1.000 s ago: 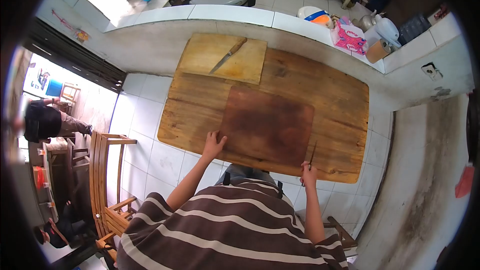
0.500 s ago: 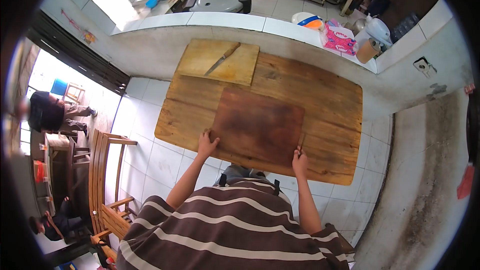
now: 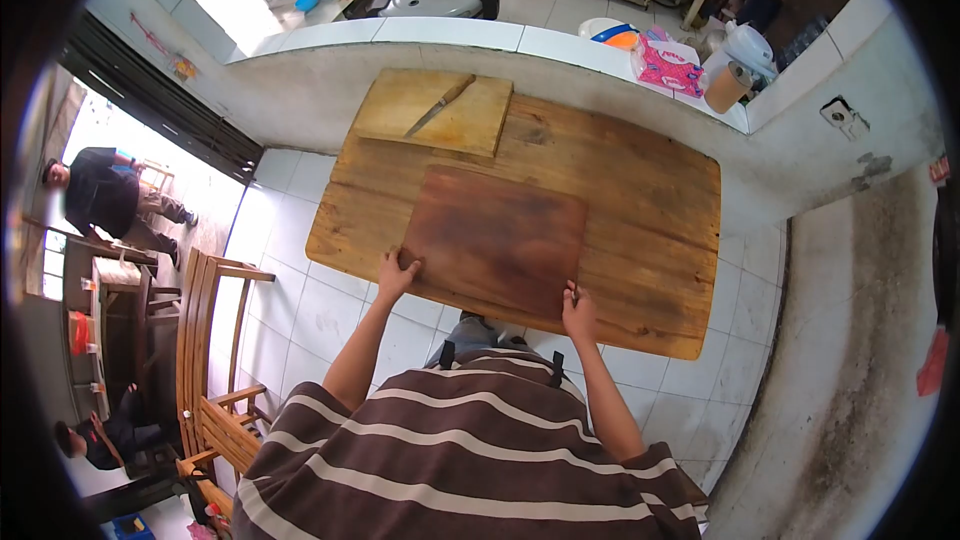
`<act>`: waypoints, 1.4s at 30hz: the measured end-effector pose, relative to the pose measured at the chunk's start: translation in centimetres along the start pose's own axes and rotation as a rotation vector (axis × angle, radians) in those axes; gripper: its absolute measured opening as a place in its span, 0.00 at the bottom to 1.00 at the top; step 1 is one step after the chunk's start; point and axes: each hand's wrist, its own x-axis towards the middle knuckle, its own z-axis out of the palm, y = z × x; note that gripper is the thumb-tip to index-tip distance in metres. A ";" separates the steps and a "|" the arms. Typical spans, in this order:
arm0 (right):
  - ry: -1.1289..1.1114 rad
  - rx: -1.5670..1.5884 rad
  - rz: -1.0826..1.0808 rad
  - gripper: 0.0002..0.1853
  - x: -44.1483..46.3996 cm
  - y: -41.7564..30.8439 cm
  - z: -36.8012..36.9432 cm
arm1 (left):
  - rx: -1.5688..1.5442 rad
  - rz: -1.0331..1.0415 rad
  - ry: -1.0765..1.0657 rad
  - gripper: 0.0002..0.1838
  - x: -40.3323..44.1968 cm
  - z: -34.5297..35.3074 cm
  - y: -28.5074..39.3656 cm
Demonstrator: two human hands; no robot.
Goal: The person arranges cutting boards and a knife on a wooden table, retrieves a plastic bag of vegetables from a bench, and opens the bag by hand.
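A dark reddish-brown rectangular sheet (image 3: pixel 495 240), leather-like, lies flat on the wooden table (image 3: pixel 650 230). At its near left corner is my left hand (image 3: pixel 397 275), thumb and fingers closed about the edge. Beside the near right corner, my right hand (image 3: pixel 577 315) is closed on a thin, dark, pen-like stick, mostly hidden by the fingers. Farther back on the table sits a pale wooden cutting board (image 3: pixel 385 110). Across that board lies a knife (image 3: pixel 440 106) with a wooden handle, touched by neither hand.
A tiled ledge (image 3: pixel 450 33) runs behind the table, with a pink tissue pack (image 3: pixel 668 68) and a jug (image 3: pixel 745 50) at its right. Wooden chairs (image 3: pixel 200 340) stand to the left. One person (image 3: pixel 105 190) is by the doorway; another person (image 3: pixel 105 435) is lower left.
The brown sheet has slid slightly left on the table, and both hands have shifted left with it. By the doorway, the person has changed posture. My view has moved slightly.
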 end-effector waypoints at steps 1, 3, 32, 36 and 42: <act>-0.024 0.004 0.004 0.19 -0.2 -0.6 0.0 | -0.009 -0.013 0.002 0.38 0.0 -0.2 -0.6; -0.071 0.014 0.011 0.19 -0.4 -1.1 0.0 | -0.026 -0.039 0.007 0.38 0.0 -0.7 -1.4; -0.022 -0.037 -0.122 0.15 -0.1 -5.2 9.7 | -0.173 0.120 -0.021 0.40 4.6 -6.9 -7.0; 0.128 -0.324 -0.071 0.10 -0.2 -11.1 8.9 | -0.162 0.107 -0.115 0.37 5.9 -7.9 -7.8; -0.016 -0.383 -0.056 0.15 1.6 -16.9 12.1 | -0.059 0.270 -0.157 0.33 6.4 -8.6 -9.5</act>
